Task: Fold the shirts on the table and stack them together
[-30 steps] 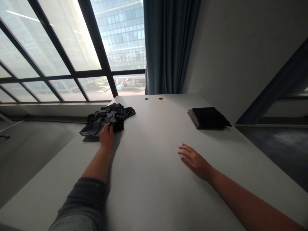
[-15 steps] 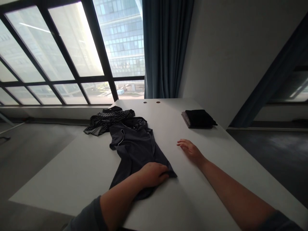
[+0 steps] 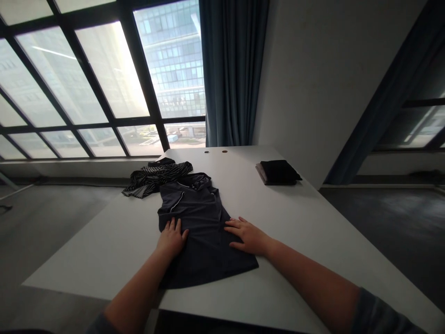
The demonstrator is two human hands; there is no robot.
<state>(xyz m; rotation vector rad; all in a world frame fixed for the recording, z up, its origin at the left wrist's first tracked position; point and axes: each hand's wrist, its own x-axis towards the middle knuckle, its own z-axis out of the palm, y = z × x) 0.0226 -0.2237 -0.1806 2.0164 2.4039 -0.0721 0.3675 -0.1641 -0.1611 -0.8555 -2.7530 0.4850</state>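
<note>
A dark grey garment (image 3: 198, 241), perhaps a dress or top, lies spread on the white table (image 3: 288, 227), its collar end away from me. White trim and small round fasteners show near its top. My left hand (image 3: 172, 239) rests flat on the garment's left side with the fingers spread. On its right edge lies my right hand (image 3: 246, 235), also open, fingers stretched over the cloth. Neither hand grips anything. A crumpled black-and-white striped garment (image 3: 153, 176) sits just beyond, touching the grey one near its collar.
A folded stack of black and greyish cloth (image 3: 278, 172) stands toward the table's far right. Two round holes (image 3: 224, 151) mark the far end. Behind are a blue curtain (image 3: 227, 74), a large window (image 3: 111, 79) and a wall. A dark edge shows at the bottom.
My left hand has moved from the lower right corner to the garment's left side. My right hand came from the bare table onto its right edge. The lower part now lies flatter and wider.
</note>
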